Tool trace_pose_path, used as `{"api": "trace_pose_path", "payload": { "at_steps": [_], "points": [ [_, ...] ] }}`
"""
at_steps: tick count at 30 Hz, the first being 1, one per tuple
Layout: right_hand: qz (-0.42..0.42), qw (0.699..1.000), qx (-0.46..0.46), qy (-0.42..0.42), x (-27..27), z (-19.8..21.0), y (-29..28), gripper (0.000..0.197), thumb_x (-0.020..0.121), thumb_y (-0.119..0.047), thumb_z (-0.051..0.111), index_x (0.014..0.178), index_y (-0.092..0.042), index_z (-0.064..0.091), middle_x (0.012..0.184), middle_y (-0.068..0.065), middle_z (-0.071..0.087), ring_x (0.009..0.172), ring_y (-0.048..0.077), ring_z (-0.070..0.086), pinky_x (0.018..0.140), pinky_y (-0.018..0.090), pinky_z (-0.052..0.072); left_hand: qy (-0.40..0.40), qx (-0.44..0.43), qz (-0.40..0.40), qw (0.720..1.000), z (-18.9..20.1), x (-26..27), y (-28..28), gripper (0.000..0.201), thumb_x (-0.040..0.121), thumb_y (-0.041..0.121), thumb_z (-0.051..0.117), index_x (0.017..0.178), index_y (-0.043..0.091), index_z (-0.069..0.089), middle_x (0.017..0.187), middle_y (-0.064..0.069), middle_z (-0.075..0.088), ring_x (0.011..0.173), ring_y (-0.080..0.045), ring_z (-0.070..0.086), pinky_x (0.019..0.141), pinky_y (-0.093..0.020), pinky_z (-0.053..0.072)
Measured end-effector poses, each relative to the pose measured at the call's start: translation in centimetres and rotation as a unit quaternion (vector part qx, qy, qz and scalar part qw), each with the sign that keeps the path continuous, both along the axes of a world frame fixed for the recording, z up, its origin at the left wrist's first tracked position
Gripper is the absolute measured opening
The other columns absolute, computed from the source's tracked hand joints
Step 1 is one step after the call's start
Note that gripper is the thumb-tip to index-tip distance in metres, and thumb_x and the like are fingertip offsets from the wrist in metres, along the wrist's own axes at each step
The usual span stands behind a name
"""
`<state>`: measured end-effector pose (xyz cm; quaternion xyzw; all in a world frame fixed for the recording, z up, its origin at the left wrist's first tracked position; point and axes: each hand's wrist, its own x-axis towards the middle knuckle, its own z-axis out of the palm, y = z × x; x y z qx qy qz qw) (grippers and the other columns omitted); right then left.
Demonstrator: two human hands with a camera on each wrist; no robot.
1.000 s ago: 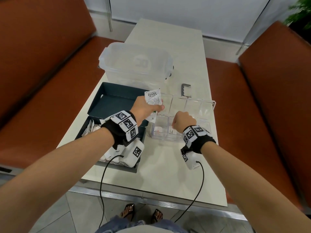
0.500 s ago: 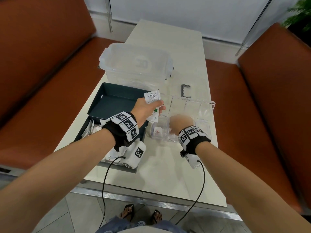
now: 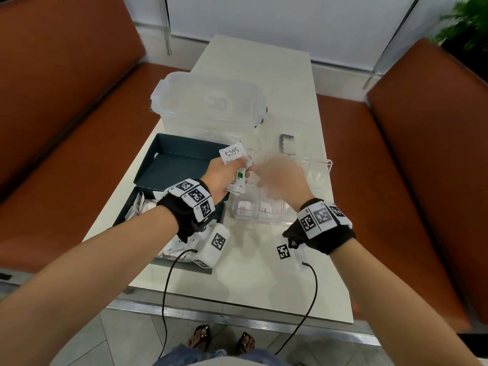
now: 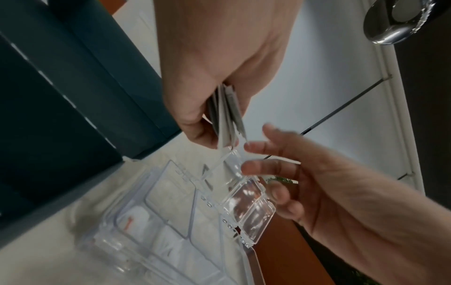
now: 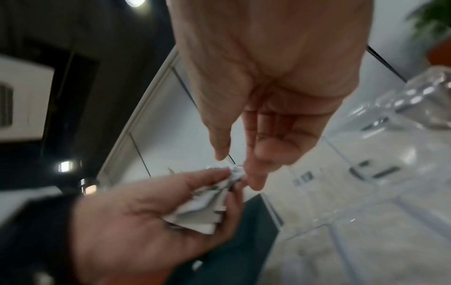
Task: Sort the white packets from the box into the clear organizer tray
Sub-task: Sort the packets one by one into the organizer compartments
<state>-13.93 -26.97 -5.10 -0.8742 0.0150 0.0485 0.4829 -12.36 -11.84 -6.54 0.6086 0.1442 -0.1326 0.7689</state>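
left hand (image 3: 224, 178) fingers grip a fan of stevia packets (image 3: 233, 165) over the clear organizer tray (image 3: 320, 178); right hand (image 3: 281, 180) fingers loosely spread, tips at the packets.

The packets (image 3: 232, 154) in my left hand (image 3: 221, 178) look like thin, crinkled paper, matt white; the organizer tray (image 3: 320, 167) is clear glossy plastic; the box (image 3: 171, 165) looks matt dark card; the counter (image 3: 264, 260) is smooth and pale.
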Motion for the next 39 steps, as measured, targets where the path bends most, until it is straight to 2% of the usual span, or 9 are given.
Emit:
{"api": "trace_pose_path", "payload": {
  "at_steps": [4,7,15,23,25,27,31,35,39],
  "points": [
    [-0.010,0.989,0.132,0.062,-1.1,0.3,1.1,0.045,0.077,-0.023,0.080,0.111,-0.015,0.052,0.086,0.012,0.070,0.061,0.017,0.067,0.053,0.029,0.056,-0.007,0.013,0.004,1.000,0.1,0.1,-1.3,0.030,0.093,0.023,0.063,0.119,0.007,0.065,0.101,-0.010,0.069,0.089,-0.026,0.065,0.086,-0.042,0.053],
    [-0.046,0.984,0.163,0.053,-1.0,0.6,0.1,0.043,0.079,-0.002,0.075,0.115,-0.008,0.052,0.081,0.012,0.068,0.064,0.019,0.065,0.061,0.031,0.058,-0.020,0.010,0.000,1.000,0.6,0.0,-2.3,0.028,0.092,0.025,0.064,0.114,0.008,0.067,0.090,-0.007,0.069,0.078,-0.023,0.064,0.081,-0.042,0.053],
    [-0.061,0.970,0.217,0.086,-0.7,1.5,-2.5,0.050,0.077,-0.009,0.079,0.117,-0.011,0.047,0.089,0.013,0.067,0.066,0.018,0.064,0.065,0.033,0.058,-0.032,0.001,-0.005,0.999,0.6,0.2,-5.4,0.020,0.092,0.025,0.065,0.106,0.012,0.069,0.100,-0.009,0.073,0.090,-0.026,0.069,0.082,-0.039,0.057],
    [-0.081,0.951,0.278,0.110,-0.7,1.9,-4.9,0.034,0.081,0.006,0.070,0.112,-0.004,0.057,0.074,0.010,0.060,0.058,0.016,0.054,0.054,0.024,0.052,-0.040,0.032,0.003,0.999,0.4,0.9,-7.2,0.004,0.093,0.024,0.064,0.094,0.021,0.065,0.091,-0.005,0.072,0.074,-0.019,0.071,0.061,-0.031,0.058],
    [-0.070,0.959,0.255,0.106,-0.5,2.1,-6.2,0.022,0.083,0.006,0.067,0.104,0.003,0.062,0.075,0.010,0.061,0.058,0.015,0.055,0.054,0.023,0.052,-0.031,0.031,0.007,0.999,0.2,1.2,-7.1,0.003,0.093,0.023,0.064,0.094,0.020,0.064,0.096,-0.007,0.073,0.081,-0.023,0.071,0.069,-0.038,0.059],
    [-0.087,0.965,0.227,0.102,-0.1,2.2,-7.5,0.020,0.084,0.007,0.066,0.103,0.007,0.062,0.078,0.013,0.061,0.057,0.016,0.055,0.054,0.023,0.053,-0.031,0.026,0.012,0.999,0.1,1.4,-6.9,0.009,0.093,0.021,0.063,0.099,0.015,0.065,0.094,-0.006,0.073,0.071,-0.018,0.068,0.063,-0.033,0.057],
    [-0.125,0.981,0.108,0.106,1.1,1.0,-9.4,0.008,0.086,0.005,0.062,0.088,-0.003,0.063,0.077,0.011,0.064,0.055,0.016,0.058,0.055,0.025,0.056,-0.032,0.010,0.016,0.999,-0.1,1.5,-6.7,0.020,0.094,0.016,0.062,0.109,0.004,0.063,0.096,-0.011,0.073,0.060,-0.015,0.058,0.054,-0.027,0.051],
    [-0.084,0.984,-0.118,0.105,1.7,-1.3,-9.2,0.011,0.086,0.000,0.061,0.093,-0.007,0.066,0.082,0.011,0.067,0.064,0.021,0.067,0.058,0.028,0.060,-0.026,0.002,0.008,1.000,-0.1,1.2,-6.4,0.007,0.095,0.014,0.060,0.098,0.009,0.064,0.096,-0.012,0.072,0.059,-0.015,0.056,0.051,-0.025,0.050],
    [-0.054,0.976,-0.192,0.086,1.8,-2.7,-8.1,0.020,0.087,0.003,0.051,0.098,-0.004,0.066,0.092,0.018,0.068,0.076,0.032,0.069,0.071,0.039,0.060,-0.024,-0.005,0.006,1.000,-0.1,1.1,-5.9,0.010,0.096,0.012,0.059,0.102,0.007,0.064,0.096,-0.013,0.071,0.059,-0.015,0.054,0.051,-0.023,0.049]
  ]
}}
